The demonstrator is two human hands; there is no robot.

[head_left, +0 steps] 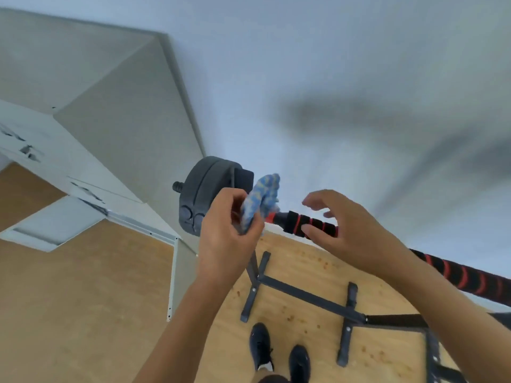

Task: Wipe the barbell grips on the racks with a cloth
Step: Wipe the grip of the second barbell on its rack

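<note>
- Over the wooden floor (83, 286), one barbell lies across a dark metal rack (304, 297), running from centre to lower right.
- Two padded grips are showing, black foam ringed with red stripes: a near grip (297, 222) by the plates and a far grip (456, 275) towards the right edge.
- Round dark grey plates (207, 189) sit at the bar's end with a threaded tip poking out; the number in the stack is hard to tell.
- One cloth (261, 199), fluffy, blue and white, is bunched just above the bar between plates and near grip.
- The left hand (226, 228) has its fingers curled tight round the cloth.
- The right hand (345, 233) is spread, fingers loosely bent, holding nothing, over the near grip; whether the thumb touches it is unclear.
- Two black shoes, one (260, 344) and the other (300, 363), stand below.
- No writing can be read.
</note>
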